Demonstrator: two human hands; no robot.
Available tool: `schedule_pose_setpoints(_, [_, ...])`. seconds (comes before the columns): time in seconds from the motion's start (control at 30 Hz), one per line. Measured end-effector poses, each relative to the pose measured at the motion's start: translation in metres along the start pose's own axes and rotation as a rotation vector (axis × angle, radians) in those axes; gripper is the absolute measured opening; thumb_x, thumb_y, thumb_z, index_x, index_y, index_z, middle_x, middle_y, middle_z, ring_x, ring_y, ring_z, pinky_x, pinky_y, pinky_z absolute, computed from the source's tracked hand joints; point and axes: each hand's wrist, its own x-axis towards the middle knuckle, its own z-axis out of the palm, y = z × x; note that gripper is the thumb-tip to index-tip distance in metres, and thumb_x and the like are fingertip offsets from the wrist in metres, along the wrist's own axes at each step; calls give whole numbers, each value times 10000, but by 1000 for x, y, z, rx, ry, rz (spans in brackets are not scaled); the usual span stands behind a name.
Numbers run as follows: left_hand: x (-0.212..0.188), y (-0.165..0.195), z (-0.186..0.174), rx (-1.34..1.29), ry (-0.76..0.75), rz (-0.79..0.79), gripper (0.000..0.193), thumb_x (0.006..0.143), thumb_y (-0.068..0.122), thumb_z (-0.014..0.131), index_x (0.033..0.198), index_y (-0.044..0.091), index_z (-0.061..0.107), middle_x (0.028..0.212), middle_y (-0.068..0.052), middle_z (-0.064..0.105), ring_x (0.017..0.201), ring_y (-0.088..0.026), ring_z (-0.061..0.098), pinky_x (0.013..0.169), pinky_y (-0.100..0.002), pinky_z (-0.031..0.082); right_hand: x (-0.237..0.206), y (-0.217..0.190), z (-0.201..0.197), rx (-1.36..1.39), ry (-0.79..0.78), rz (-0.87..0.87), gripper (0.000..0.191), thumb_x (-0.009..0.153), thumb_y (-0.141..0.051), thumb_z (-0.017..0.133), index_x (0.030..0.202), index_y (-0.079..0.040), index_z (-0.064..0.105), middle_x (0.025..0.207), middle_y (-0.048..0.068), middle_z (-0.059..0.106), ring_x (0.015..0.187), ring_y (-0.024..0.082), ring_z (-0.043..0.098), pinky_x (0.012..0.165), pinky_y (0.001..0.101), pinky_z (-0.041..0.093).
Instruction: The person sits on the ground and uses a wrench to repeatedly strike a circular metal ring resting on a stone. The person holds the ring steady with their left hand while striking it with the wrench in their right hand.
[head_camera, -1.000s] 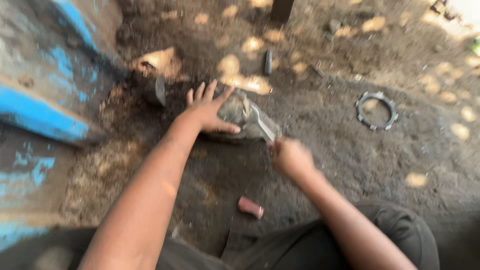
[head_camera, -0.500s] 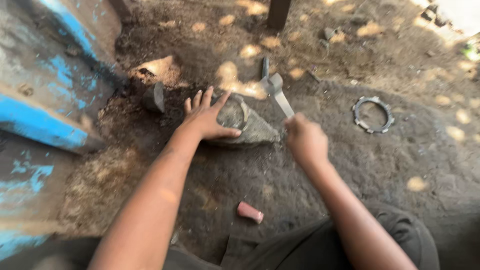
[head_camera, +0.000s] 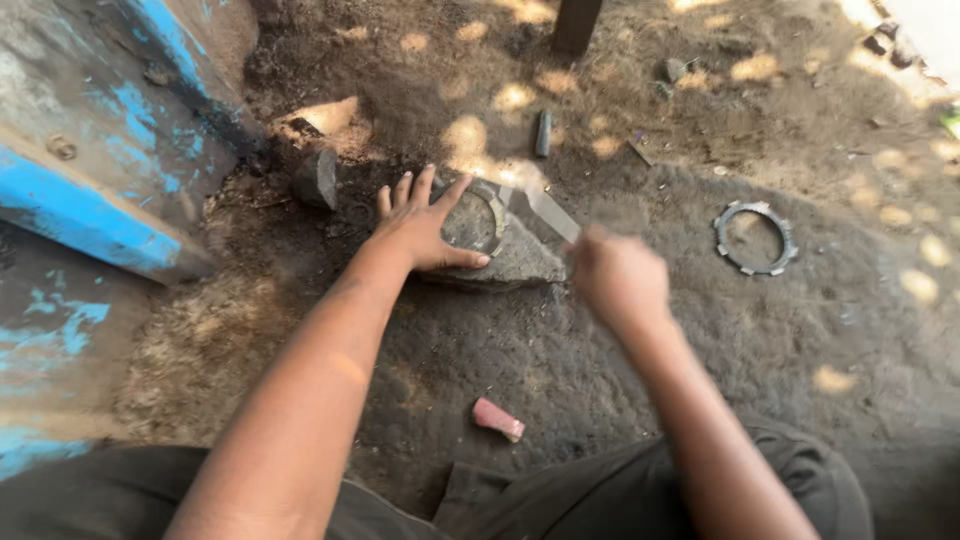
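Pressed flat by the open left hand (head_camera: 420, 228), a metal ring (head_camera: 487, 215) on stone (head_camera: 515, 262); tool (head_camera: 545, 205) clenched in the right hand (head_camera: 618, 280), over oily dirt ground (head_camera: 560, 370) beside a blue wall (head_camera: 90, 215).

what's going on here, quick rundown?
A person is crouched over dark, oily ground. The left hand presses a metal ring flat on a grey stone. The right hand grips a metal tool, blurred in motion, its head over the ring's edge. A second toothed ring lies apart to the right, and a small pink piece sits nearer the person's knees.
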Motion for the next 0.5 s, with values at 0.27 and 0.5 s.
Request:
schedule_pose_setpoints(0.27, [1, -3, 3, -10, 25, 13, 1369, 477, 885, 748, 1603, 491, 77, 1720, -117, -35, 1558, -418, -76, 1223, -590, -73, -8, -7, -6, -168, -291, 108, 378, 1008, -430, 571, 852, -107, 694, 680, 146, 674, 620, 344, 677, 560, 495, 533])
schedule_pose_setpoints(0.5, [0, -4, 6, -27, 37, 23, 1376, 464, 886, 752, 1608, 482, 102, 1721, -112, -19, 1562, -407, -64, 1225, -598, -66, -8, -9, -6, 359, 20, 245, 368, 1044, -400, 534, 922, -72, 647, 708, 185, 664, 631, 409, 677, 605, 525, 521])
